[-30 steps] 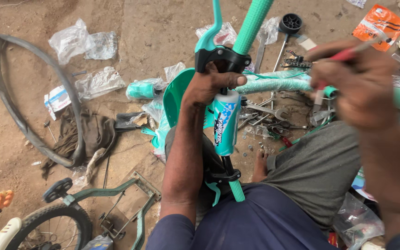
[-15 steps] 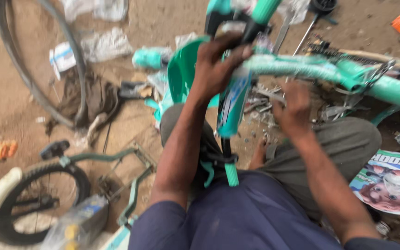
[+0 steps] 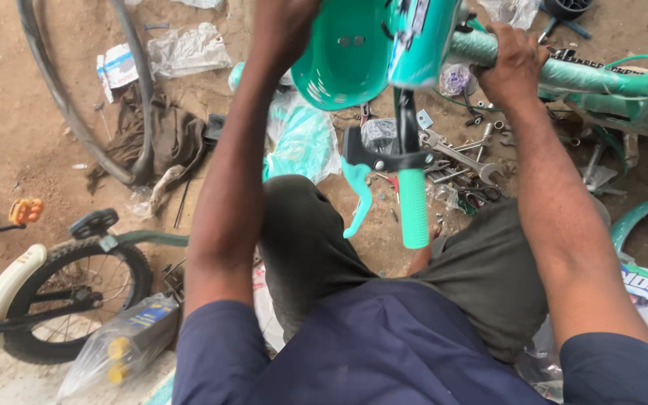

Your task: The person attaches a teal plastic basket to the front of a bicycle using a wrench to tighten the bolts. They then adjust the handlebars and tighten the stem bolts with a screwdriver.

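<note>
My left hand grips the top of the teal handlebar assembly, fingers mostly out of view; my right hand wraps closed around the wrapped teal frame tube. The bar hangs over my lap, grip downward. I judge it could swing and knock the loose spanners below.

Bare brown dirt floor in daylight; beside a loose black tyre lie crumpled rags.
</note>
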